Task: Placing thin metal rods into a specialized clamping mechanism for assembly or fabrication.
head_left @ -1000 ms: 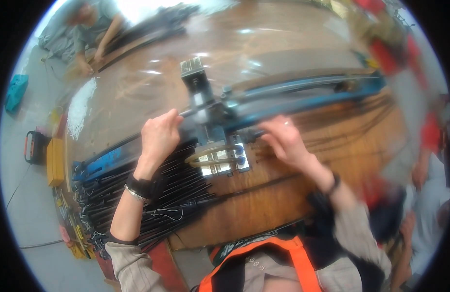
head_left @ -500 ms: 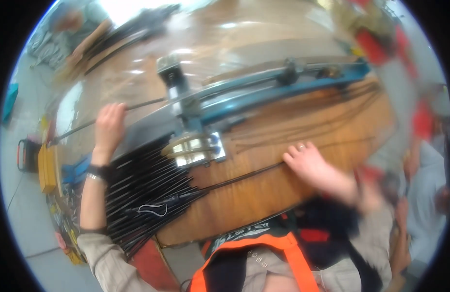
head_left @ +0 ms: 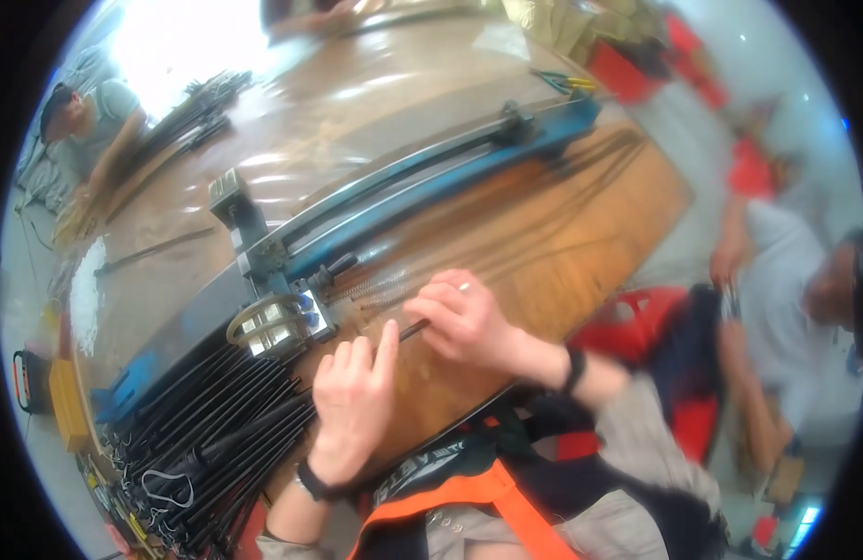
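Near the front of the wooden bench, my right hand pinches the end of a thin black rod. My left hand is closed around the same rod just to the left, its index finger extended toward the right hand. The fingers partly cover the rod between them. Beyond my left hand sits a metal clamp block on the end of a long blue bench fixture. A pile of black rods, some with white cord loops, fans out at the lower left.
Coiled springs and long thin wires lie across the bench. Another rod rests at the far left, near more dark rods. A yellow box stands at the left edge. Co-workers sit at upper left and right.
My left hand has left the rod at the far left and come down beside my right hand. My right hand has moved left along the bench. The view has shifted.
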A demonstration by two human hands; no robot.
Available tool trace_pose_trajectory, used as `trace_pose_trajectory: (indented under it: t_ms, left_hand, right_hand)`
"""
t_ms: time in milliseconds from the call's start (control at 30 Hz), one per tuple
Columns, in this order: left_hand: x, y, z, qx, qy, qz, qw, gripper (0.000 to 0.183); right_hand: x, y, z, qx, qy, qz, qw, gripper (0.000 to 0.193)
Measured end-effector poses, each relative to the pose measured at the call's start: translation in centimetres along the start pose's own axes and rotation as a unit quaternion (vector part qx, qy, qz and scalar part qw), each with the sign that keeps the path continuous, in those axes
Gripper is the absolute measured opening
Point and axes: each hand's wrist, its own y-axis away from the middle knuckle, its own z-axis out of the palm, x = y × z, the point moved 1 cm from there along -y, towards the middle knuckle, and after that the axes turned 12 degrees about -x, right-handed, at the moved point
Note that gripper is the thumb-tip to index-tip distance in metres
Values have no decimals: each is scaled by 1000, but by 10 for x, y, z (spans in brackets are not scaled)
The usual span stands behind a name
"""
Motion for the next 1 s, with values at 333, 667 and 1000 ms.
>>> trace_pose_trajectory:
  t_ms: [333,667,1000]
  left_hand:
    - [-124,51,-167,114,-83,-110,984,29]
    - [-182,120,-198,136,-93,-253,953,28]
    - [-212,160,-150,103,11,-313,944,27]
  right_hand:
    - [94,10,-1,44,45,112,992,20]
    - [-5,-226,92,-63,-235,-100,965,11]
    - [-20,-247,129,-195,-125,-139,963,10]
